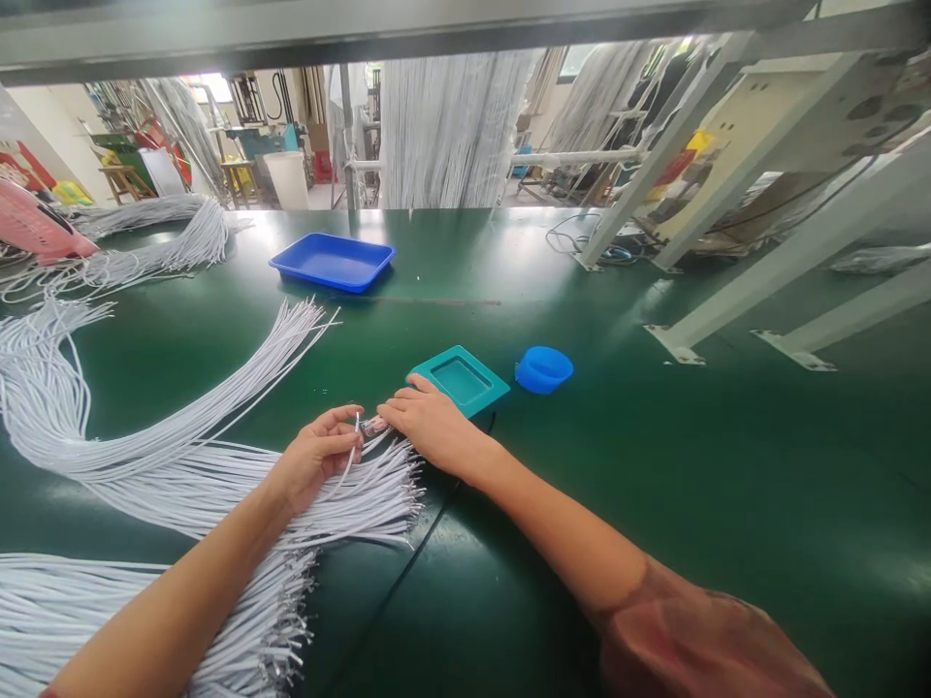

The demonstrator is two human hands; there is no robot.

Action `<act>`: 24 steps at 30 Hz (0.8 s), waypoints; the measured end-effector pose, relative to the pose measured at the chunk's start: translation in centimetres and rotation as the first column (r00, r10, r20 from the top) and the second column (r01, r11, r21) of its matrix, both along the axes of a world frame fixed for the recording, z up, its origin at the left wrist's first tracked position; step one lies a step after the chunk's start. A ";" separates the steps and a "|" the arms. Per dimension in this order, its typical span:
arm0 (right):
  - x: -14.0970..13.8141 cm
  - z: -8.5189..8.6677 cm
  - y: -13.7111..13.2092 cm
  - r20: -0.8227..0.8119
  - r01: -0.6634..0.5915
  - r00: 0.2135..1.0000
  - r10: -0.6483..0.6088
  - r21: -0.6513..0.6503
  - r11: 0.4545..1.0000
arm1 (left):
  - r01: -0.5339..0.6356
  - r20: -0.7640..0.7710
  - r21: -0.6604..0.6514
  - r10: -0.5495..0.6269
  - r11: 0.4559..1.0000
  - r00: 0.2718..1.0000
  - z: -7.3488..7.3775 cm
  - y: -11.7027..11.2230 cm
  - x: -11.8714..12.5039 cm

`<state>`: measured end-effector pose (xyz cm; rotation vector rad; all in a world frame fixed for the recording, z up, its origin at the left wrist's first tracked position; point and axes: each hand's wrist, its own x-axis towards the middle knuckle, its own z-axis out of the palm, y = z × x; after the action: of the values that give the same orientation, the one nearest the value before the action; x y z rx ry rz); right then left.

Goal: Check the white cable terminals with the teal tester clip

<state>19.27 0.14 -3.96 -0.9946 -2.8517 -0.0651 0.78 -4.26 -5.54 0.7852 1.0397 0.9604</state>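
"Where's the cord [350,462]?"
"Near the frame's centre, pinched between the left hand's [318,454] thumb and fingers. The right hand [431,419] curls close by; its grip I can't tell."
"Any risk?"
"A loose pinch could drop it among the white bundle [382,490] below."
"Which way does it point?"
"Long axis steep, tip toward the frame's top."

The bare left forearm [181,591] slants toward the far edge of the smooth dark-green counter [727,485], the left hand [320,454] pinching between thumb and fingers. The right hand [426,419], back upward, fingers bent, is just beside it; a reddish-brown sleeve [705,640] covers the right elbow.
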 end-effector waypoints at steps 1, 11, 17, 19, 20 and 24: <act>-0.1 0.0 0.0 -0.006 -0.004 1.000 0.004 -0.001 1.000 | -0.004 0.006 -0.001 0.004 1.000 1.000 0.0 0.0 0.0; -0.4 -0.8 0.3 -0.137 0.061 0.989 -0.054 0.045 0.997 | 0.035 -0.067 -0.106 -0.042 0.994 0.997 0.0 0.5 0.4; -0.3 -0.7 0.2 -0.127 0.055 0.991 -0.049 0.037 0.998 | -0.006 -0.140 -0.150 -0.016 0.989 0.990 0.3 0.7 1.0; -0.3 -0.8 0.2 -0.122 0.053 0.991 -0.049 0.033 0.998 | 0.000 -0.145 -0.144 -0.021 0.990 0.989 0.3 0.7 1.1; -0.3 -0.8 0.2 -0.121 0.053 0.991 -0.049 0.031 0.998 | 0.004 -0.144 -0.143 -0.025 0.990 0.989 0.3 0.8 1.1; 0.2 -0.3 0.6 -0.133 0.023 0.991 -0.020 0.025 0.999 | 0.008 -0.146 -0.156 -0.032 0.988 0.989 0.0 0.9 0.9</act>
<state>19.47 0.73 -4.28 -0.9857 -2.7135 -0.0372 1.69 -3.36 -5.53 0.7449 1.2181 0.8026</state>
